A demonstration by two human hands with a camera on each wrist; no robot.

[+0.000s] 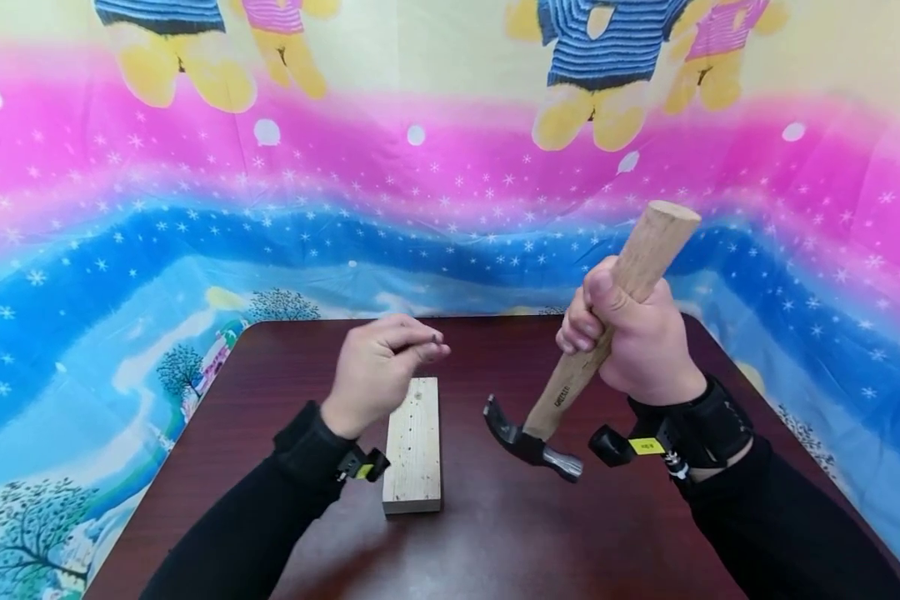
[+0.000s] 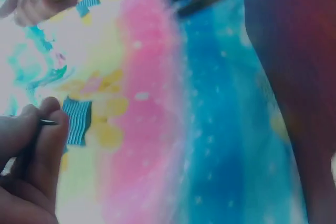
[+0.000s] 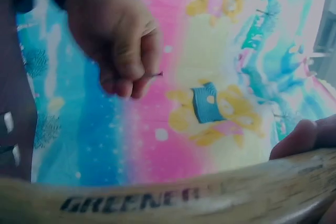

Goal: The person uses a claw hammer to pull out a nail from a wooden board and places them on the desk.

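Note:
My right hand grips the wooden handle of a claw hammer and holds it up above the table. The hammer's black head hangs at the lower end, to the right of a pale wooden block. In the right wrist view, dark lettering runs along the handle. Between thumb and fingers, my left hand pinches a small nail, whose head pokes out past the fingertips. This hand is raised and overlaps the far end of the block in the head view. The block lies flat, its long side pointing away from me.
Beneath everything is a dark reddish-brown table with rounded far corners. A colourful printed cloth with bears and snowflakes hangs behind it and along both sides. Each wrist wears a black strap with a small camera.

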